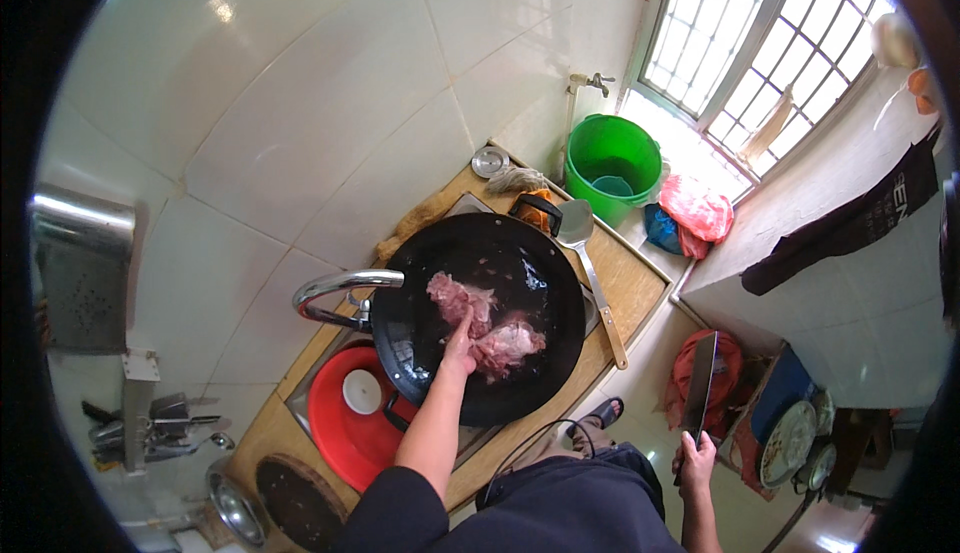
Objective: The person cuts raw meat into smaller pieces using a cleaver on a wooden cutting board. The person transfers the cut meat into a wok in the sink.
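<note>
A large black wok (525,268) rests over the sink, holding raw meat (510,347) in two clumps. My left hand (461,350) reaches into the wok and touches the meat between the clumps; its fingers are partly hidden, so its grip is unclear. Off to the right, beyond the counter, my right hand (696,457) holds a cleaver (701,384) by its handle, blade pointing away from me. The curved chrome faucet (352,279) ends over the wok's left rim. A metal spatula with a wooden handle (600,290) lies on the counter right of the wok.
A red basin (337,418) with a white bowl (362,392) sits below the wok's left side, near a round wooden board (300,500). A green bucket (619,155) stands behind the counter, beside plastic bags (697,212). Pot lids (787,444) stand at lower right.
</note>
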Available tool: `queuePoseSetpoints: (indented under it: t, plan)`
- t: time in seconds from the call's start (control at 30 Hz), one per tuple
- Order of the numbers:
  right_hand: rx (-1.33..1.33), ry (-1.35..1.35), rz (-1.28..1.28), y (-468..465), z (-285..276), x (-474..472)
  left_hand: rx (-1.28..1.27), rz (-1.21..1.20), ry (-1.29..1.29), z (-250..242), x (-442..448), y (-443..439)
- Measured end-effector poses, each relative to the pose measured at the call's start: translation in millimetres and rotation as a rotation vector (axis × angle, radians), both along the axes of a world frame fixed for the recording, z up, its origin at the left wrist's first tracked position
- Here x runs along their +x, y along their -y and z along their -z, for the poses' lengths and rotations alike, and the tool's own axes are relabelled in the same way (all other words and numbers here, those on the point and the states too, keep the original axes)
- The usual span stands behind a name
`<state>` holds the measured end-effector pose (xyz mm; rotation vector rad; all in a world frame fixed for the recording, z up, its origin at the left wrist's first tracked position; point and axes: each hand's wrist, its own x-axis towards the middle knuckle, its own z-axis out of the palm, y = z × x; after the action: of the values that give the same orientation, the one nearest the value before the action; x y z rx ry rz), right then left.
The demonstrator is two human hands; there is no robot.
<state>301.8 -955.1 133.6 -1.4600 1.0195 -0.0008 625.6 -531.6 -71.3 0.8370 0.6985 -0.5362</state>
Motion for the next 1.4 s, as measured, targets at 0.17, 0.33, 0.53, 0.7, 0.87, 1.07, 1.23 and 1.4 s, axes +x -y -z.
queuePoseSetpoints:
  t: [0.17,0.33,0.53,0.7,0.87,1.07,1.23,1.4]
  plan:
    - [-0.052,0.014,-0.073,3,-4,3,-0.057,-0.206,0.075,20,38,8]
    - [-0.047,0.01,-0.045,2,-8,1,1.174,0.087,0.344,-21,41,5]
    - [-0.051,-0.033,-0.022,-4,-6,-6,1.873,0.808,0.742,-43,18,-32]
    - [-0.028,-0.046,-0.017,-6,-1,-10,1.936,0.796,0.98,-29,-17,-39]
    - [-0.027,-0.05,-0.043,-6,2,-8,1.149,0.165,0.475,-34,-15,-28]
    - [-0.02,-0.037,-0.094,-2,3,0,0.084,0.253,-0.061,-15,33,-39]
    - [-0.015,-0.058,-0.07,-2,4,3,0.119,0.326,-0.02,10,53,-35]
    - [-0.018,-0.067,-0.057,-6,2,-3,0.781,0.322,0.432,-5,47,-19]
